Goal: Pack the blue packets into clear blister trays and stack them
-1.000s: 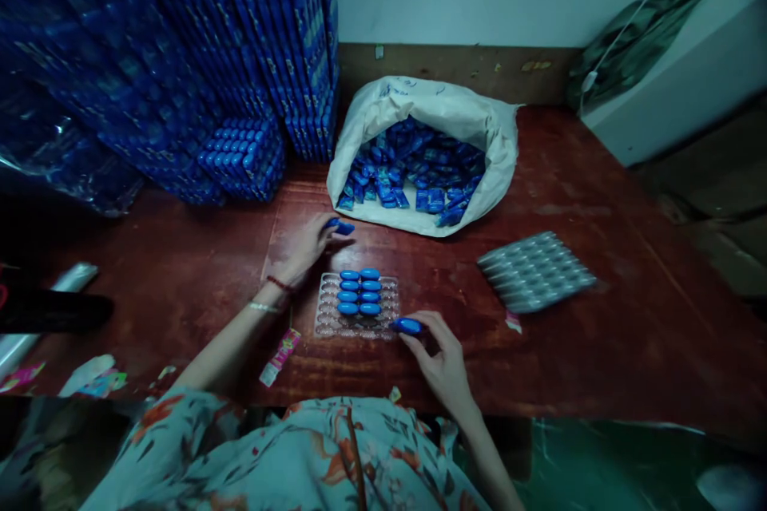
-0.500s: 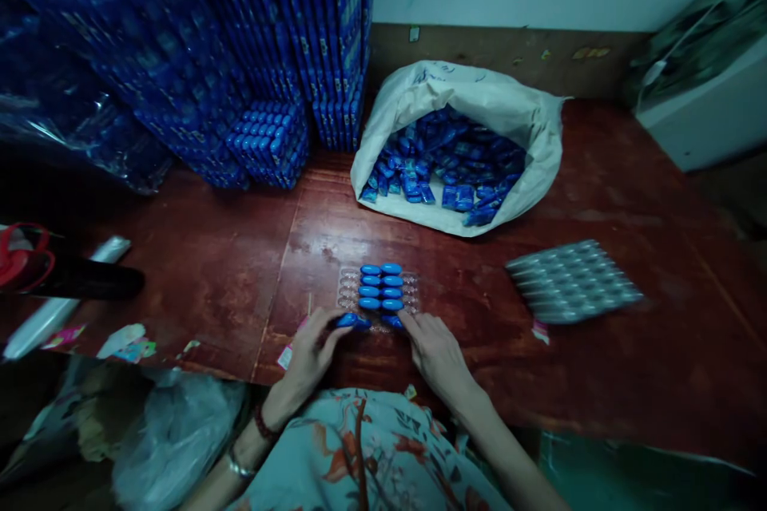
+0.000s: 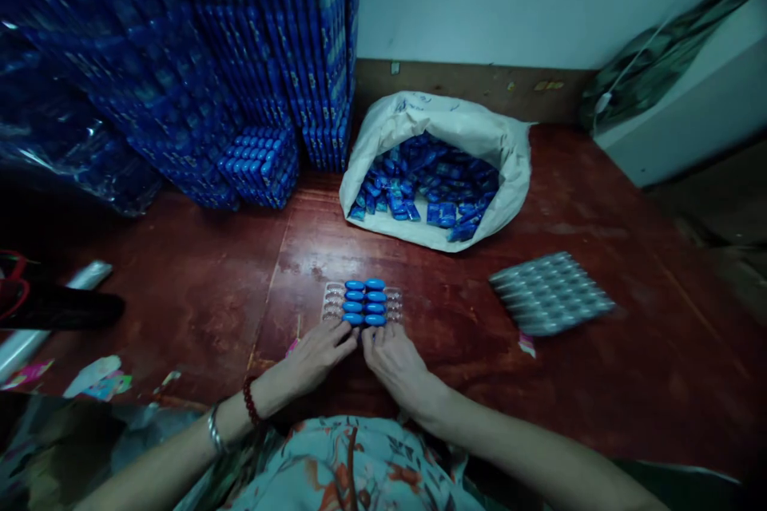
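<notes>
A clear plastic tray (image 3: 333, 302) lies on the red-brown table, with blue oval packs (image 3: 365, 296) in its two middle columns and its outer columns bare. My left hand (image 3: 327, 347) and my right hand (image 3: 392, 355) meet at the tray's near edge, fingers bent and closed just below the lowest blue pieces. Whatever the fingertips press or hold is hidden beneath them. Behind the tray stands an open white sack (image 3: 506, 211) with many small blue wrapped packets (image 3: 442, 214) inside.
Tall stacks of blue packs (image 3: 264, 40) rise at the back left. A pile of clear trays (image 3: 554, 295) lies at the right on the table (image 3: 647, 351). At the left edge are a dark bottle (image 3: 72, 308) and a plastic roll (image 3: 89, 275).
Both hands have come closer together at the tray's near edge. The blue packets seen at my fingers before are now mostly hidden, and another row of blue pieces shows in the tray. The view has shifted.
</notes>
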A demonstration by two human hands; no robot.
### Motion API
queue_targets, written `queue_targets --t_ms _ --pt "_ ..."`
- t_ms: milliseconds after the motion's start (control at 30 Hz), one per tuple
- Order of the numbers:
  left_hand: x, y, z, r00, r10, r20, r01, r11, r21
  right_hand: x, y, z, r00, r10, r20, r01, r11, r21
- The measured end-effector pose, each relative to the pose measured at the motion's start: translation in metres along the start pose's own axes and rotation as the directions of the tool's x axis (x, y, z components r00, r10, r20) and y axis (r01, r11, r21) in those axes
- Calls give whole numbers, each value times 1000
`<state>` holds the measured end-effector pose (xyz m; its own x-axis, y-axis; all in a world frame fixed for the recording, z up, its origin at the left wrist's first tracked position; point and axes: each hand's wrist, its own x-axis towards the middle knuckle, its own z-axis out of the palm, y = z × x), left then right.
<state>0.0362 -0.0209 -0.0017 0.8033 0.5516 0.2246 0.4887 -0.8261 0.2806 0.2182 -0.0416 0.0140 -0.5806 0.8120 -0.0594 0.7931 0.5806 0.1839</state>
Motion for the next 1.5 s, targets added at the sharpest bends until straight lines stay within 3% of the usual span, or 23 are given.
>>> queue_targets --t_ms 100,167,300,400,467,567,633,700,767,833,1033,1267,1500 --pt "-3 -3 -3 989 2 -147 13 994 105 -7 5 13 986 -20 -166 30 998 58" --pt "-6 -5 -3 972 -31 -232 56 993 100 -19 8 21 960 36 -279 5 989 145" --pt "11 -14 -12 925 -183 -334 139 979 -150 -38 29 30 888 186 -421 -46 946 321" --pt "65 -38 -20 886 -311 -343 190 920 -342 -18 81 38 813 362 -455 -121 871 477" --pt "118 -63 -19 889 -329 -319 196 902 -385 14 132 47 733 566 -377 -247 738 628" --pt "199 -112 -9 893 -352 -280 285 924 -253 72 212 64 581 792 -186 -454 505 734" --pt "240 -146 -2 840 -464 -280 453 885 -107 105 253 75 510 855 -97 -527 399 750" --pt "265 -177 2 772 -564 -292 582 812 -31 131 279 85 489 870 -65 -545 363 756" --pt "276 -199 4 741 -601 -300 628 778 -10 149 292 93 503 863 -55 -531 358 768" --pt "279 -210 6 750 -585 -309 615 789 1 164 296 98 544 837 -56 -491 372 788" --pt "271 -198 22 858 -434 -275 462 886 41 181 286 95 718 688 -105 -288 431 855" --pt "252 -171 29 942 -278 -191 275 961 -38 144 255 75 850 500 -167 -131 508 851" --pt "205 -138 35 971 -209 -117 192 971 -144 102 204 65 882 433 -186 -106 566 817"
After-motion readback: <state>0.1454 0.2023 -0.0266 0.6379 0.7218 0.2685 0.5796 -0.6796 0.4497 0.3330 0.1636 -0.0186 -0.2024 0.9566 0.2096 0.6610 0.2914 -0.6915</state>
